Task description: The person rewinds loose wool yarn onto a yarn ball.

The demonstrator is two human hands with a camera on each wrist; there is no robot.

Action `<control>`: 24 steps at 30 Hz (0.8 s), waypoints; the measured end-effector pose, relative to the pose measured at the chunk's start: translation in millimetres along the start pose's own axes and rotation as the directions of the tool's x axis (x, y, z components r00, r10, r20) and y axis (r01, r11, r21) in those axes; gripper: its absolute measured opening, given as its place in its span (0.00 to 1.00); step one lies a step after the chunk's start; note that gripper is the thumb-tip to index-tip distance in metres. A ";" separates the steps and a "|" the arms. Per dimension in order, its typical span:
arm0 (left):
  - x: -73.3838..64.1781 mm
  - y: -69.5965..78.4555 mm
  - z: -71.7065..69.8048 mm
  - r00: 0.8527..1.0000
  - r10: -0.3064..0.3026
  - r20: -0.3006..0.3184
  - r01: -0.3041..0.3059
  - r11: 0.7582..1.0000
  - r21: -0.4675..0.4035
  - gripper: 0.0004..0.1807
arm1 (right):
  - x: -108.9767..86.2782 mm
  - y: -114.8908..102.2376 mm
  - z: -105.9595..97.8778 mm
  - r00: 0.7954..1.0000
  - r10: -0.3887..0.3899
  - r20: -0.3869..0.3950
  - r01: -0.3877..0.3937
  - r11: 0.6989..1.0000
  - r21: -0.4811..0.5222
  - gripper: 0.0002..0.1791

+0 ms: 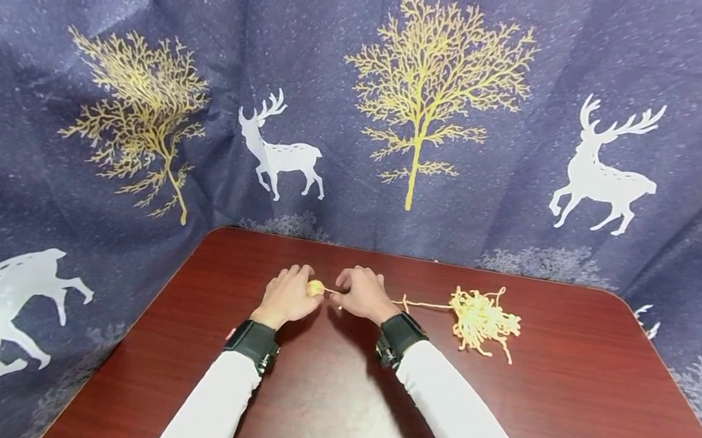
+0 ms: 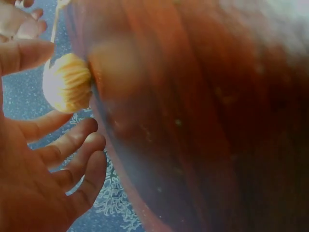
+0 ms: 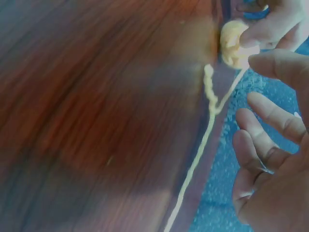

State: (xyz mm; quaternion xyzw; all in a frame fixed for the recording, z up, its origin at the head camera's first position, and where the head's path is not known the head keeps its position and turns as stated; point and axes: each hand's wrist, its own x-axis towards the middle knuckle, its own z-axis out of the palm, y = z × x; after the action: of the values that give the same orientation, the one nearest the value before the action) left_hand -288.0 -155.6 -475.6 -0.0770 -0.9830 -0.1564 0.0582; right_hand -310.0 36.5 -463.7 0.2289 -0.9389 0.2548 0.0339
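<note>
A small yellow ball of yarn point(image 1: 315, 288) sits between the thumb and index finger of my left hand point(image 1: 287, 298), which pinches it just over the table. In the left wrist view the wound strands of the yarn ball point(image 2: 70, 84) show clearly, and the other fingers spread loosely below it. My right hand point(image 1: 365, 294) hovers close on the right, fingers loosely bent, its thumb tip near the strand by the ball. From the ball a yarn strand point(image 3: 195, 162) runs under the right hand, with a short knotted end sticking out, to a loose yarn heap point(image 1: 484, 319).
The reddish-brown wooden table point(image 1: 323, 409) has rounded far corners. Behind it hangs a dark blue cloth point(image 1: 355, 171) printed with white deer and golden trees. A black wrist band with a camera point(image 1: 400, 336) sits on the right wrist, another on the left.
</note>
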 end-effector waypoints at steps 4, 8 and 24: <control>2.2 1.2 0.0 1.000 0.005 0.005 -0.006 1.000 0.002 0.30 | 7.6 -5.5 2.7 1.000 -0.002 0.014 0.002 1.000 -0.024 0.11; 4.5 1.5 0.3 1.000 0.012 0.009 -0.012 1.000 -0.001 0.29 | 12.2 -6.7 5.9 0.999 0.011 0.040 -0.009 0.999 -0.041 0.09; 6.6 -4.8 -4.5 0.990 0.124 0.060 -0.116 0.985 -0.126 0.28 | 14.0 -1.3 13.2 0.998 0.033 0.046 -0.035 0.999 0.026 0.07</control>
State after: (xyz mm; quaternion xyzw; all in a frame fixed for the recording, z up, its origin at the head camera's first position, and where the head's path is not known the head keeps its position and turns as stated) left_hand -294.9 -160.6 -471.9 -0.1448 -0.9665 -0.2099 0.0295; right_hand -321.2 23.2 -471.9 0.2191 -0.9397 0.2626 0.0051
